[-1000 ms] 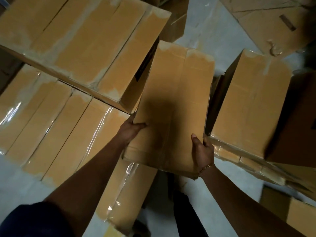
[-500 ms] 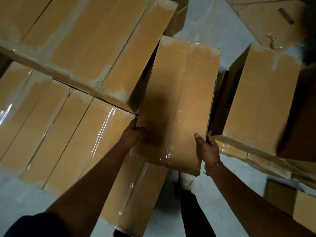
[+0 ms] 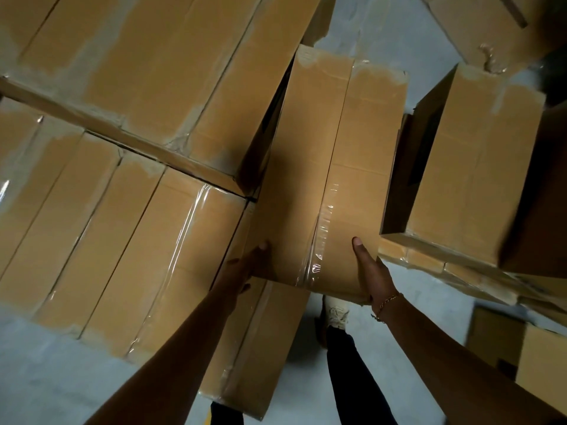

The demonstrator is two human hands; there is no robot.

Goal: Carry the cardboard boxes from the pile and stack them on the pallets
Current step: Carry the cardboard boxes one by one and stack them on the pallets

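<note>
The left hand [image 3: 245, 268] and right hand [image 3: 369, 271] still hold the cardboard box [image 3: 331, 167] by its near end. Each thumb lies flat on top. The other fingers go under or behind the box, so I cannot see them. The left hand has slid a bit closer to the near corner since half a second ago.

A thin bracelet [image 3: 388, 303] sits on the right wrist, and a pale shoe [image 3: 336, 312] peeks out below on the grey floor [image 3: 46, 363].

The box is long, flat and brown, with shiny clear tape down its middle. It hangs over a low row of boxes [image 3: 122, 225] wrapped in crinkly plastic, between the tall stack [image 3: 153, 72] and a side box [image 3: 478, 167]. The far boxes are cut off at the edge.
</note>
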